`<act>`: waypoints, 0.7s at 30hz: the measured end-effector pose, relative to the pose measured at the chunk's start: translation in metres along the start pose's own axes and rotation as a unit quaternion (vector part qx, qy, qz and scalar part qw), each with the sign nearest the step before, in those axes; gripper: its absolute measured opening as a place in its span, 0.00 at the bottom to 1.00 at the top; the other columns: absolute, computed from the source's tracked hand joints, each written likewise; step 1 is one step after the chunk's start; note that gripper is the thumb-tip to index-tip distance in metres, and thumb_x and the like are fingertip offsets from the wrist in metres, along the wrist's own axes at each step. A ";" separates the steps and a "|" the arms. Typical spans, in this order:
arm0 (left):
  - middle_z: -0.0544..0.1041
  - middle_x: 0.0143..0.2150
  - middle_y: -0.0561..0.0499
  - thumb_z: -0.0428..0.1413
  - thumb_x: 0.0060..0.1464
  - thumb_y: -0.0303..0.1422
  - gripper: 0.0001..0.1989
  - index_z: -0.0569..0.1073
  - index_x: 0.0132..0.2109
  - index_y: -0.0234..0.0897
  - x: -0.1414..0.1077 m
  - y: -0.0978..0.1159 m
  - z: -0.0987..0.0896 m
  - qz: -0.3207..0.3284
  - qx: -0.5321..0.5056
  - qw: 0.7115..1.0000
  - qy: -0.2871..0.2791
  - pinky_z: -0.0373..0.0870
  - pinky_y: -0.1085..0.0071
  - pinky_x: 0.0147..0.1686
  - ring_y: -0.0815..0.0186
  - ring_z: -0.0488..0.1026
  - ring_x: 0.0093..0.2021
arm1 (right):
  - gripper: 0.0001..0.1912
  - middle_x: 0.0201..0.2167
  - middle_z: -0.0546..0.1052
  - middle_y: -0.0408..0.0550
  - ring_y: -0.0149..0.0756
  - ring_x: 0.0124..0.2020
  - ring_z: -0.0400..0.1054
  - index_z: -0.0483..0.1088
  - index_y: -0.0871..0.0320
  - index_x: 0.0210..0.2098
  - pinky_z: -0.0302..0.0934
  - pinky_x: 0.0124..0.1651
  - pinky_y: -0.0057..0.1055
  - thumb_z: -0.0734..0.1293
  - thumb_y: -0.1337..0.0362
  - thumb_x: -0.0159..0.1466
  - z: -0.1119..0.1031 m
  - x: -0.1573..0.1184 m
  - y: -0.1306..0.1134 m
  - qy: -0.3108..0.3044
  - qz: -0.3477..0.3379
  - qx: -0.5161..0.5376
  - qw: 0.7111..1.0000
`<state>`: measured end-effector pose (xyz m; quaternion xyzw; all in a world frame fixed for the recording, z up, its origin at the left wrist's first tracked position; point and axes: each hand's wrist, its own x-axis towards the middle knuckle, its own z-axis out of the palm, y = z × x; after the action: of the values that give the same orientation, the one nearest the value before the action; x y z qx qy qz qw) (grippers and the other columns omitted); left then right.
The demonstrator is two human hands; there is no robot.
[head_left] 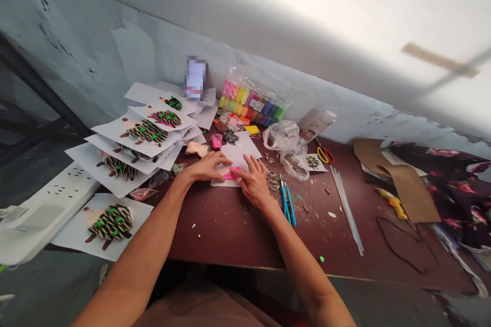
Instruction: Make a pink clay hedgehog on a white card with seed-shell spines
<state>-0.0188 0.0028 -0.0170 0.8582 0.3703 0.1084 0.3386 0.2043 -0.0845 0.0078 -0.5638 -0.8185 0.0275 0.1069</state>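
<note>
Pink clay (232,174) lay on white paper (233,156) between the left hand (207,167) and right hand (253,182), both touching it, clamped or not unclear; blue scissors (287,205) lay just beside the right hand.

Craft workshop bench (215,235) (modelling clay (251,102))
</note>
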 end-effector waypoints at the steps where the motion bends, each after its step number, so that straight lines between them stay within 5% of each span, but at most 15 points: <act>1: 0.71 0.56 0.48 0.65 0.48 0.40 0.31 0.75 0.60 0.45 0.000 0.000 0.000 -0.001 0.000 1.000 0.000 0.61 0.60 0.60 0.53 0.66 0.57 | 0.21 0.72 0.60 0.48 0.50 0.73 0.47 0.75 0.42 0.57 0.43 0.70 0.54 0.66 0.67 0.68 0.000 0.000 -0.001 0.003 0.010 0.005 1.000; 21: 0.70 0.57 0.48 0.64 0.47 0.38 0.32 0.73 0.62 0.45 -0.002 0.001 -0.003 0.005 -0.013 1.000 -0.007 0.60 0.60 0.61 0.53 0.65 0.58 | 0.19 0.72 0.58 0.49 0.52 0.74 0.46 0.75 0.44 0.57 0.43 0.70 0.55 0.65 0.66 0.69 -0.006 0.006 -0.012 -0.028 0.045 -0.004 0.999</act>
<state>-0.0205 0.0023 -0.0140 0.8563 0.3626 0.1085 0.3514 0.1922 -0.0837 0.0167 -0.5999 -0.7948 0.0449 0.0805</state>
